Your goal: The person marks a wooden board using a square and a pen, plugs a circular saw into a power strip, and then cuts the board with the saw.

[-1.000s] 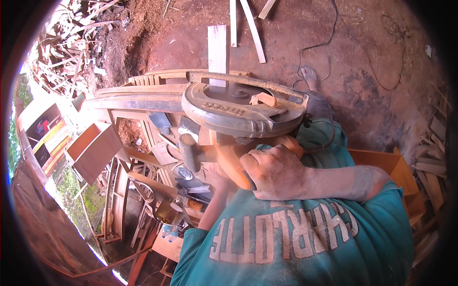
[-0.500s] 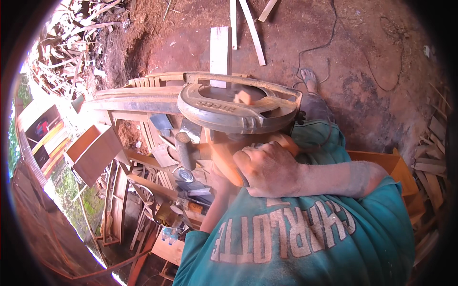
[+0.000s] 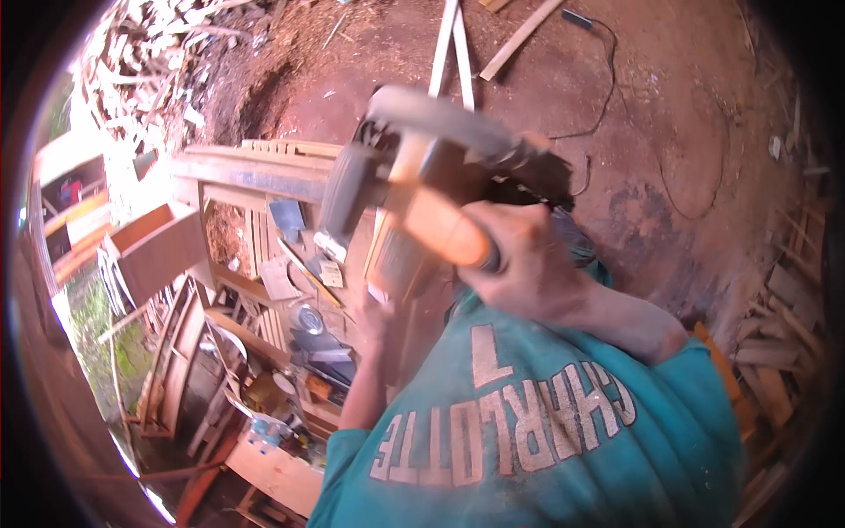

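Note:
My right hand (image 3: 519,255) is wrapped round the rear handle of an orange and grey circular saw (image 3: 444,224). The saw is tilted and blurred by motion, above the bench in front of my chest. Its grey guard faces away from me, and a dark cylindrical front grip sticks out to the left. Lower and to the left, my left hand (image 3: 374,317) closes on the edge of a wooden board (image 3: 409,273) that lies partly under the saw. The saw hides much of that board.
A long wooden beam (image 3: 264,172) runs along the bench's far side. Scraps, a yellow pencil-like stick and a round metal object (image 3: 308,319) lie on the bench. An open wooden drawer box (image 3: 158,251) stands left. Thin strips (image 3: 519,40) and a black cable (image 3: 607,88) lie on the ground.
My right hand has lifted and tilted the saw, which lay flat across the wood. The pale plank end beyond it no longer shows. My left hand is now less covered, and the view has shifted.

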Available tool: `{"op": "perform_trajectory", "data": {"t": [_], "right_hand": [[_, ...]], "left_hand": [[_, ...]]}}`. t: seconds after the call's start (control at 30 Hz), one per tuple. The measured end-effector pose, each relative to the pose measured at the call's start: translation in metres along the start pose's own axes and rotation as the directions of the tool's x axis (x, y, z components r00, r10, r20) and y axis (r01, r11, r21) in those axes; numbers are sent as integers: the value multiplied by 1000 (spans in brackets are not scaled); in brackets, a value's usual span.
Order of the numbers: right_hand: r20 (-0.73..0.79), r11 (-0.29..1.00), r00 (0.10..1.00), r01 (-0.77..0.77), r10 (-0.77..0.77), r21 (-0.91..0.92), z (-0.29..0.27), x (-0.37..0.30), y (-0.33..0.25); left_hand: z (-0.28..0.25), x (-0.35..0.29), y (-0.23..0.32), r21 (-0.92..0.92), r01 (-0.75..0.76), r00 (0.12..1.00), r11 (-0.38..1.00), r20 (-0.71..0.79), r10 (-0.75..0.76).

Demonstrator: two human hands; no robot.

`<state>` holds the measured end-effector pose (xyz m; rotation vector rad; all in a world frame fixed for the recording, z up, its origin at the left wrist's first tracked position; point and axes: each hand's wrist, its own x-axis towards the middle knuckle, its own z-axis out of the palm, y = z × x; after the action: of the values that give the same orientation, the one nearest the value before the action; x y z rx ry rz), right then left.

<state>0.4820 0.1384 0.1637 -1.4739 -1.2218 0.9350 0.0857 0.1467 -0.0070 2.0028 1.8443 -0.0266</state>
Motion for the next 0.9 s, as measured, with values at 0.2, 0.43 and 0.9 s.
{"op": "perform_trajectory", "data": {"t": [0.2,0.43,0.9], "right_hand": [[-207,985,971,-141,117,-104,-82,-21,-10],[-330,942,906,-316,265,-112,-134,-45,1],[138,989,980,-139,146,-57,-82,-50,-7]], "left_hand": [[-16,15,50,-19,163,985,987,67,-161],[-1,80,120,16,-29,1000,999,-6,29],[-2,-34,1,66,-54,994,996,-87,60]]}}
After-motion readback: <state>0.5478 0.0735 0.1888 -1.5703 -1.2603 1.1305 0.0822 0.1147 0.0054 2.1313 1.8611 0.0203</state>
